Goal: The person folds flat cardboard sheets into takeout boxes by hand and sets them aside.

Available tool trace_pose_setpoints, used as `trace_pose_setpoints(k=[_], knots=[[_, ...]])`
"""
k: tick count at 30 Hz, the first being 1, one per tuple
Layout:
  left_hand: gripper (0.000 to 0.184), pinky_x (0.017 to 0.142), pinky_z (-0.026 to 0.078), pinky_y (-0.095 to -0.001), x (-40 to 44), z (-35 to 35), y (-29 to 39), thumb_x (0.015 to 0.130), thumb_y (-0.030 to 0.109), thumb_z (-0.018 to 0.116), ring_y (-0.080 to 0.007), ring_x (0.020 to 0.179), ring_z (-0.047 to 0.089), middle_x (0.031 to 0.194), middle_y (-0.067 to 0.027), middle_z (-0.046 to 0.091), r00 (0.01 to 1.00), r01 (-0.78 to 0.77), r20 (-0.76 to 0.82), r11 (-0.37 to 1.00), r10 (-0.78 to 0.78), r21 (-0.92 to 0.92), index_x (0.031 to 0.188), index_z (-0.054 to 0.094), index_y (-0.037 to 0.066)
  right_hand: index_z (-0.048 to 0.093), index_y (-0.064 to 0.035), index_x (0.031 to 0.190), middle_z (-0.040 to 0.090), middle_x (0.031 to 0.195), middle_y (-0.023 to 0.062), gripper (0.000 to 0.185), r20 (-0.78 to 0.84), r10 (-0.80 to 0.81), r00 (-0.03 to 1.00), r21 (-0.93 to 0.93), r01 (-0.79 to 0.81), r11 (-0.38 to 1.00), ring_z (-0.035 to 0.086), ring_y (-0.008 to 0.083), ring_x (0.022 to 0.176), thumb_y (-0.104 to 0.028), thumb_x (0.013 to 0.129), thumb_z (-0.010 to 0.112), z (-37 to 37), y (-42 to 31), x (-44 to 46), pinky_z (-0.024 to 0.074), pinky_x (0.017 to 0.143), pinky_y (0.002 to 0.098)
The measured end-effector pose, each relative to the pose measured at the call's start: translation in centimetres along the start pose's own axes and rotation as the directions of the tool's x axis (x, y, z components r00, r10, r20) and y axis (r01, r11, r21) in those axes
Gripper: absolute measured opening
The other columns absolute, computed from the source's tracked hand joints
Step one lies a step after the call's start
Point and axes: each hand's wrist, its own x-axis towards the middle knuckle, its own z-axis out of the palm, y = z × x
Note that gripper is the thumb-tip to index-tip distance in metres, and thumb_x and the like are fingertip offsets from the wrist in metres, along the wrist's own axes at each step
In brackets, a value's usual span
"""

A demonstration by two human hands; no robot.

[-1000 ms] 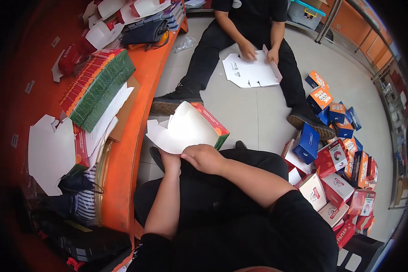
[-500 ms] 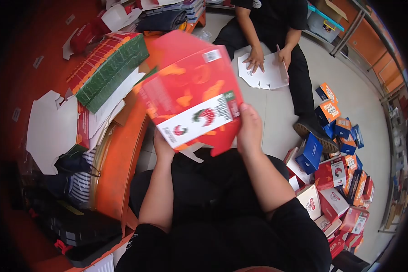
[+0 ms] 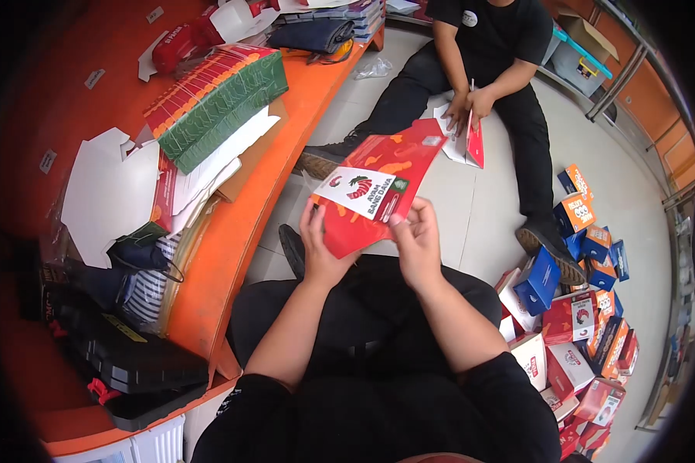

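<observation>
A red cardboard food-box blank [image 3: 394, 162] is tilted in front of me over my lap. Orange shapes and a white "Ayam Bang Dava" label mark its printed face. My right hand [image 3: 418, 245] pinches its lower right edge, thumb on the printed side. At the lower left edge, my left hand [image 3: 324, 248] is closed on the same blank, its fingers bent along the side. The parts of my fingers behind the card are hidden.
On the orange bench [image 3: 278, 177] at left lie a stack of green-and-red box blanks [image 3: 216, 108] and a black case [image 3: 131, 363]. Folded boxes [image 3: 571, 324] pile up at right. Opposite sits a person [image 3: 486, 46] folding a white-and-red blank [image 3: 465, 143].
The blank has come lower and turned, so its label now slants down to the right. The other person's blank has gone from lying flat to partly folded. My view has shifted slightly.
</observation>
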Motion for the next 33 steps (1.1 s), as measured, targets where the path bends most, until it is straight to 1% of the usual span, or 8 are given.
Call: trace_pose_setpoints(k=[6,13,17,19,22,27,32,33], knots=[[0.073,0.104,0.026,-0.0446,1.7,-1.8,-1.8,0.068,0.018,0.075,-0.0343,0.13,0.023,0.14,-0.015,0.018,0.891,0.368,-0.154,0.879,-0.426,-0.305,0.13,0.036,0.012,0.038,-0.0011,0.113,0.055,0.11,0.0114,0.026,0.185,0.069,0.98,0.028,-0.076,0.997,0.053,0.013,0.103,0.004,0.089,0.046,-0.2,-0.3,-0.3,0.0418,0.09,0.0277],[0.048,0.097,0.036,-0.0355,1.6,-1.2,-2.9,0.072,0.01,0.07,-0.0276,0.115,0.044,0.127,-0.016,0.04,0.959,0.218,-0.12,0.938,-0.257,-0.271,0.115,0.048,0.007,0.038,-0.0014,0.123,0.054,0.116,0.013,0.036,0.434,0.104,0.895,0.001,-0.115,0.993,0.053,0.0164,0.105,-0.002,0.089,0.049,0.2,-0.8,-0.9,0.0394,0.092,0.0301],[0.053,0.093,0.04,-0.0341,2.2,-1.9,-2.9,0.091,0.041,0.045,-0.0229,0.11,0.049,0.121,-0.0143,0.048,0.678,0.6,0.289,0.282,-0.676,-0.748,0.124,0.04,0.0,0.055,0.0009,0.106,0.055,0.115,0.0142,0.027,0.367,-0.411,0.834,-0.605,0.55,0.575,0.05,0.027,0.11,-0.007,0.081,0.058,-2.0,-1.6,1.1,0.0361,0.095,0.0376],[0.071,0.095,0.04,-0.0374,2.4,-2.6,-2.8,0.09,0.056,0.036,-0.0257,0.116,0.047,0.129,-0.0158,0.044,0.597,0.649,0.474,0.042,-0.647,-0.759,0.134,0.031,0.001,0.055,-0.002,0.106,0.053,0.117,0.014,0.024,0.081,-0.474,0.877,-0.73,0.375,0.571,0.048,0.0253,0.112,-0.012,0.084,0.055,-3.8,-2.2,2.9,0.0371,0.092,0.0365],[0.072,0.095,0.04,-0.0373,2.3,-2.6,-3.0,0.089,0.058,0.035,-0.0265,0.116,0.046,0.129,-0.015,0.044,0.597,0.648,0.622,-0.152,-0.507,-0.746,0.133,0.031,0.001,0.046,-0.0052,0.124,0.049,0.125,0.0112,0.037,-0.225,0.199,0.954,-0.169,-0.239,0.956,0.046,0.0219,0.114,-0.022,0.091,0.048,-6.2,-2.0,5.0,0.036,0.094,0.0342],[0.051,0.073,0.049,-0.0291,1.5,-1.5,-4.2,0.09,0.044,0.049,-0.0199,0.087,0.061,0.099,-0.0124,0.061,0.301,0.924,0.66,0.041,-0.689,-0.379,0.109,0.055,-0.003,0.043,-0.0022,0.127,0.049,0.125,0.0121,0.049,0.041,0.343,0.939,0.531,-0.311,0.788,0.048,0.0217,0.113,-0.035,0.091,0.045,-9.6,3.4,4.6,0.0404,0.094,0.0335],[0.021,0.062,0.049,-0.0255,2.8,-3.8,0.1,0.086,0.025,0.059,-0.0121,0.071,0.06,0.078,-0.005,0.061,0.514,0.815,0.611,0.12,-0.602,-0.567,0.083,0.056,0.004,0.04,-0.0021,0.129,0.046,0.129,0.0124,0.056,0.691,0.115,0.714,0.617,-0.665,0.422,0.045,0.0243,0.116,-0.04,0.09,0.048,-9.6,3.5,4.1,0.0389,0.097,0.0348],[0.021,0.062,0.049,-0.0258,3.2,-4.1,0.7,0.085,0.025,0.06,-0.0122,0.071,0.06,0.077,-0.0047,0.06,0.535,0.789,0.587,0.111,-0.608,-0.604,0.083,0.056,0.004,0.042,-0.0022,0.128,0.048,0.127,0.0125,0.058,0.495,0.275,0.825,0.532,-0.537,0.655,0.047,0.0242,0.114,-0.044,0.089,0.047,-8.9,2.9,3.6,0.0409,0.095,0.0346]])
